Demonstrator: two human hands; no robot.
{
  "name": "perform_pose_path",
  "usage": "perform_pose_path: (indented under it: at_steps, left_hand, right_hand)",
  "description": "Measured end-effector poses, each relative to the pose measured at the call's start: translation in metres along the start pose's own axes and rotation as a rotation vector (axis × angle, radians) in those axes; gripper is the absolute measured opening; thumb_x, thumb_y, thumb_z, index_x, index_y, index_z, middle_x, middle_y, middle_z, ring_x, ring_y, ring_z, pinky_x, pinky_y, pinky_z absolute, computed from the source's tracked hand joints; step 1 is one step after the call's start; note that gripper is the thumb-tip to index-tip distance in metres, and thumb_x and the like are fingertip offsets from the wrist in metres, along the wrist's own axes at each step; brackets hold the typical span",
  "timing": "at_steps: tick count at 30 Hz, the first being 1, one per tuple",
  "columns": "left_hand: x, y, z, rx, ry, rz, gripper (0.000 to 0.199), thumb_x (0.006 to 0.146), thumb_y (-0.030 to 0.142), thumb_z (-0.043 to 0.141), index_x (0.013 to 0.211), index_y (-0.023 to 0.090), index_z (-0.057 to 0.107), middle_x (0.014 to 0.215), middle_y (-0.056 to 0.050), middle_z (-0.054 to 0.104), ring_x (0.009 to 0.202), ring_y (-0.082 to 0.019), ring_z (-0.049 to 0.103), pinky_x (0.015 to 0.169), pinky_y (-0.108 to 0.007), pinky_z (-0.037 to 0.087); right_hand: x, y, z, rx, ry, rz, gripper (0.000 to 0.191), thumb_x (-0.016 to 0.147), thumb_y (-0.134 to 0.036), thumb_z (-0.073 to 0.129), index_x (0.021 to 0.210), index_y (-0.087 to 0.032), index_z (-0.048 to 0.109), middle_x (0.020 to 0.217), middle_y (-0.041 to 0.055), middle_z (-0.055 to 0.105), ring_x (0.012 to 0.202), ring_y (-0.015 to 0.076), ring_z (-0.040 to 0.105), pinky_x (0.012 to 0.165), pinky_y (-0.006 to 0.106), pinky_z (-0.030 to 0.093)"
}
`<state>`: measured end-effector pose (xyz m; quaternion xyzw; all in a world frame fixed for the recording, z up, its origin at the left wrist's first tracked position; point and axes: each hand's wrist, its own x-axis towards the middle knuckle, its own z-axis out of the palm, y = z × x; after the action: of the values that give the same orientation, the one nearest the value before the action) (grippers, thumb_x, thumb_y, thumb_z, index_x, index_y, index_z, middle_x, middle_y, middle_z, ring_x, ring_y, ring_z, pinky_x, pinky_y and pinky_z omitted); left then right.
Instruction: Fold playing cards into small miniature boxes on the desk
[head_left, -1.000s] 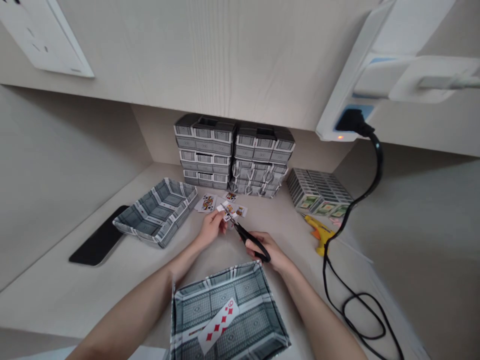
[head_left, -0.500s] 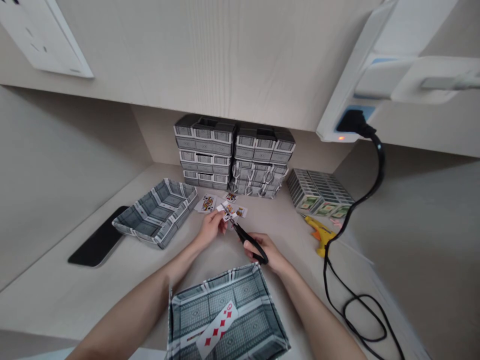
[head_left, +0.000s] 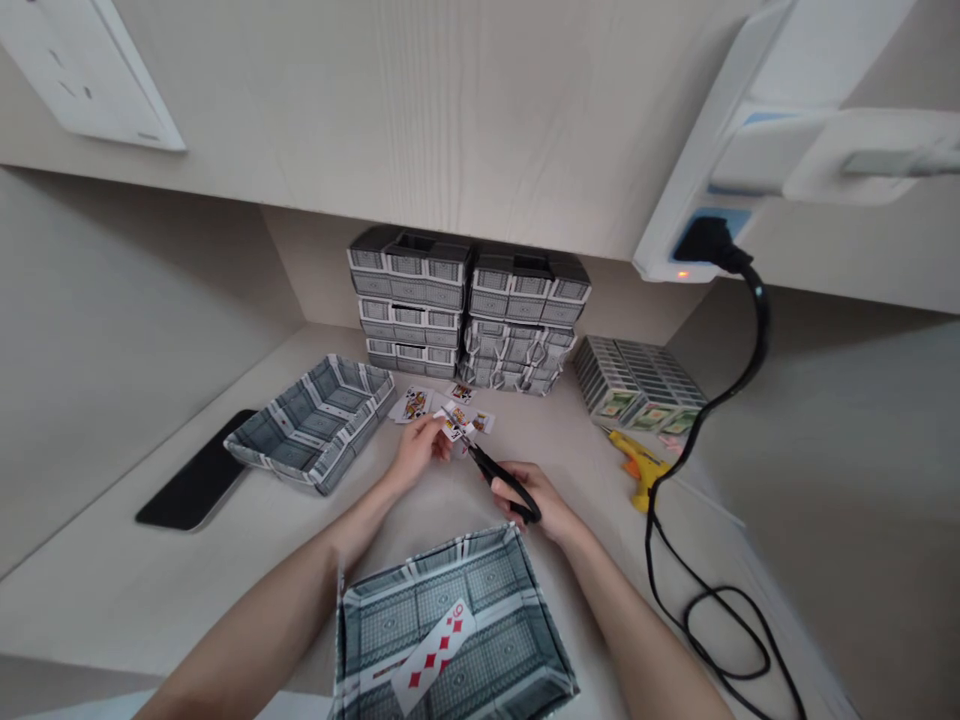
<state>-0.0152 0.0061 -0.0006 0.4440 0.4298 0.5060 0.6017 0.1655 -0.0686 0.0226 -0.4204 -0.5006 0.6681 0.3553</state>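
My left hand point(head_left: 420, 448) pinches a playing card point(head_left: 452, 428) by its left side. In my right hand point(head_left: 536, 498) is a pair of black-handled scissors point(head_left: 501, 474), its blades lying across that card. Behind the held card, loose face cards point(head_left: 414, 403) rest on the desk. Close to me stands a tray made of grey-backed playing cards point(head_left: 502, 590); a cut strip of a nine of diamonds point(head_left: 433, 655) lies in it. A similar card tray point(head_left: 319, 415) is to the left of my left hand.
Stacked card boxes point(head_left: 409, 290) stand against the back wall. Boxed card decks point(head_left: 637, 380) and a yellow glue gun point(head_left: 641, 468) are on the right, near a looping black cable point(head_left: 731, 600) from a power strip point(head_left: 697, 200). A black phone point(head_left: 196, 480) lies partly beneath the left tray.
The scissors and my right hand have shifted slightly, with the handles a little further right. My left hand still holds the card, moved slightly left.
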Motion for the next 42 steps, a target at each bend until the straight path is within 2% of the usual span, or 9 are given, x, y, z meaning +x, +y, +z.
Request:
perform_pose_path:
  at_steps: [8, 15, 22, 32, 39, 42]
  left_hand:
    - [-0.001, 0.003, 0.001, 0.074, -0.02, 0.072, 0.027, 0.07, 0.041, 0.054, 0.064, 0.015, 0.047, 0.047, 0.004, 0.051, 0.037, -0.007, 0.045, 0.039, -0.019, 0.036]
    - [-0.003, 0.002, 0.004, 0.135, -0.113, 0.063, 0.03, 0.072, 0.042, 0.053, 0.06, 0.016, 0.045, 0.043, 0.005, 0.049, 0.035, -0.007, 0.044, 0.038, -0.018, 0.033]
    - [-0.003, 0.002, 0.004, 0.154, -0.115, 0.071, 0.028, 0.073, 0.041, 0.051, 0.059, 0.016, 0.046, 0.043, 0.005, 0.05, 0.035, -0.007, 0.044, 0.037, -0.018, 0.033]
    - [-0.003, 0.003, 0.004, 0.122, -0.095, 0.053, 0.027, 0.071, 0.04, 0.052, 0.061, 0.015, 0.05, 0.045, 0.002, 0.055, 0.035, -0.008, 0.046, 0.039, -0.019, 0.033]
    - [-0.008, 0.008, 0.005, 0.197, -0.103, 0.103, 0.03, 0.073, 0.04, 0.051, 0.058, 0.015, 0.056, 0.043, 0.001, 0.054, 0.037, -0.009, 0.045, 0.041, -0.02, 0.032]
    - [-0.011, 0.011, 0.005, 0.256, -0.121, 0.142, 0.03, 0.073, 0.04, 0.052, 0.061, 0.014, 0.062, 0.041, 0.001, 0.052, 0.041, -0.01, 0.045, 0.044, -0.021, 0.034]
  right_hand:
    - [-0.001, 0.002, -0.004, -0.005, 0.003, -0.041, 0.043, 0.063, -0.048, 0.066, 0.087, -0.014, 0.055, 0.047, -0.0075, 0.044, 0.029, 0.004, 0.035, 0.028, 0.017, 0.023]
    - [-0.003, -0.002, -0.006, -0.021, -0.009, -0.008, 0.045, 0.062, -0.052, 0.065, 0.085, -0.015, 0.053, 0.05, -0.0059, 0.048, 0.032, 0.005, 0.039, 0.029, 0.018, 0.029]
    - [0.001, 0.0, -0.006, -0.041, 0.003, -0.017, 0.045, 0.061, -0.051, 0.066, 0.083, -0.014, 0.054, 0.046, -0.008, 0.044, 0.028, 0.004, 0.034, 0.027, 0.017, 0.023]
    - [0.0, -0.001, -0.004, -0.074, 0.011, 0.009, 0.044, 0.061, -0.051, 0.066, 0.081, -0.013, 0.055, 0.046, -0.0079, 0.043, 0.028, 0.0047, 0.036, 0.027, 0.018, 0.025]
    - [-0.003, -0.004, -0.004, -0.094, 0.053, -0.006, 0.043, 0.062, -0.051, 0.066, 0.08, -0.013, 0.057, 0.043, -0.0082, 0.042, 0.027, 0.0046, 0.034, 0.026, 0.017, 0.024]
    - [-0.002, -0.004, -0.01, -0.091, 0.124, -0.049, 0.043, 0.063, -0.052, 0.064, 0.08, -0.013, 0.057, 0.044, -0.007, 0.044, 0.027, 0.0045, 0.033, 0.026, 0.018, 0.023]
